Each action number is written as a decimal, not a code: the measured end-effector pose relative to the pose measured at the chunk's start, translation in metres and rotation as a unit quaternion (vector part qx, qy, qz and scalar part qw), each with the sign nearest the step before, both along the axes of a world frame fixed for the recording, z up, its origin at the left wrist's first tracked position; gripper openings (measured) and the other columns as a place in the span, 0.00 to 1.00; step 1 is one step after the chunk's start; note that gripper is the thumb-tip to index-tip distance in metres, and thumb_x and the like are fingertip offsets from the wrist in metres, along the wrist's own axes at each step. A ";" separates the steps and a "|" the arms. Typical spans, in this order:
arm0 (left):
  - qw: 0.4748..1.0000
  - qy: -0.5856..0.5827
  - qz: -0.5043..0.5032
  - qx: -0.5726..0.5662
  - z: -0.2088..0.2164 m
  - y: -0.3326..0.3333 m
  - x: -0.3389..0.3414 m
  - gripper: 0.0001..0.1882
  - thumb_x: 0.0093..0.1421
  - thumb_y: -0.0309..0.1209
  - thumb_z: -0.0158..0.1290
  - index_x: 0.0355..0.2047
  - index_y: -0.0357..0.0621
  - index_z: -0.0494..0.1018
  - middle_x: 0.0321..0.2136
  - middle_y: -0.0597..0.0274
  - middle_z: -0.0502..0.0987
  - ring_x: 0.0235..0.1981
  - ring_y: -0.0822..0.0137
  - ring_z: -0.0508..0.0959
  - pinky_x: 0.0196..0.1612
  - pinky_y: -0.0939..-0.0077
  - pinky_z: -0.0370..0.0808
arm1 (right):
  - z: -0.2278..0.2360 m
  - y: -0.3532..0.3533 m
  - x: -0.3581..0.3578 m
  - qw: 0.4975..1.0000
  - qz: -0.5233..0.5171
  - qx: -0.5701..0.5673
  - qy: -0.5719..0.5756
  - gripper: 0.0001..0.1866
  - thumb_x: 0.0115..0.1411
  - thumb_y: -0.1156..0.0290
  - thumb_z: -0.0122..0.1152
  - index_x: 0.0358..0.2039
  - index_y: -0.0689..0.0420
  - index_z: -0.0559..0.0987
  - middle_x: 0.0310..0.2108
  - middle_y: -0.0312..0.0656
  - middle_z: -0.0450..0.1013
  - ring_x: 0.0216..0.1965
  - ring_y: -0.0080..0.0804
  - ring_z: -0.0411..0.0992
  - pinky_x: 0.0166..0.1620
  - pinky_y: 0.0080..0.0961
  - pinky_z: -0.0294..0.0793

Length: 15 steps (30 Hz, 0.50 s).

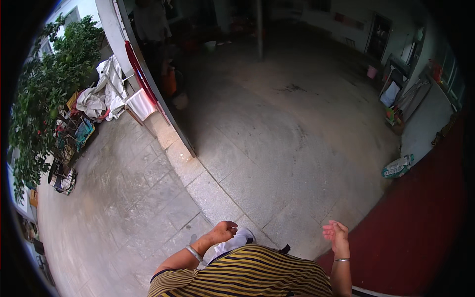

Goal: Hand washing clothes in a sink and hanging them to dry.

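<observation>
My left hand [223, 231], with a bangle on its wrist, hangs at the lower middle with its fingers curled in. Nothing shows in it. Just beside and below it is something white [238, 240], partly covered by my striped shirt [257, 270]; it looks like a shoe and clothing on my leg. On the right, my right hand [337, 233] is held out over the grey floor [292, 218]. Its fingers are loosely bent and apart, and it holds nothing. A thin bangle is on that wrist too.
A pale stone threshold [210, 195] runs up to a door frame [163, 109]. Left stand a leafy tree [59, 74], white sheeting [94, 101] and a cart [62, 178]. Inside are a pole [260, 29], a pink bucket [371, 72] and a sack [397, 167]. A dark red surface [415, 227] lies right.
</observation>
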<state>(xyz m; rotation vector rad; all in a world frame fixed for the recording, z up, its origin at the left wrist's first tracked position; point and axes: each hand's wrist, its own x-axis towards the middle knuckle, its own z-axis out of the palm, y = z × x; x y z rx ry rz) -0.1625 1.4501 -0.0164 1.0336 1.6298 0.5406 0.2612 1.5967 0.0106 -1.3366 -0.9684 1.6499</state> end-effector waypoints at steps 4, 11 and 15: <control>0.999 -0.018 0.027 -0.015 -0.013 0.088 -0.015 0.20 0.54 0.30 0.47 0.44 0.28 0.70 0.24 0.51 0.77 0.27 0.66 0.78 0.33 0.72 0.74 | 0.014 0.136 -0.032 0.999 0.024 0.026 -0.019 0.16 0.63 0.64 0.47 0.42 0.64 0.72 0.28 0.48 0.75 0.23 0.30 0.73 0.26 0.23 0.73; 0.997 0.038 0.000 0.062 -0.064 0.306 -0.033 0.18 0.54 0.33 0.48 0.42 0.33 0.72 0.30 0.41 0.77 0.34 0.51 0.78 0.40 0.66 0.74 | -0.094 0.265 0.021 0.960 0.012 -0.109 -0.258 0.12 0.62 0.68 0.46 0.41 0.60 0.74 0.25 0.46 0.74 0.20 0.32 0.72 0.21 0.29 0.71; 0.990 0.029 -0.078 0.111 0.010 0.451 -0.012 0.18 0.54 0.32 0.48 0.42 0.32 0.72 0.30 0.42 0.77 0.34 0.49 0.78 0.40 0.65 0.74 | -0.143 0.274 0.075 0.928 0.030 -0.161 -0.334 0.12 0.60 0.67 0.47 0.40 0.60 0.74 0.25 0.47 0.75 0.19 0.41 0.72 0.21 0.34 0.71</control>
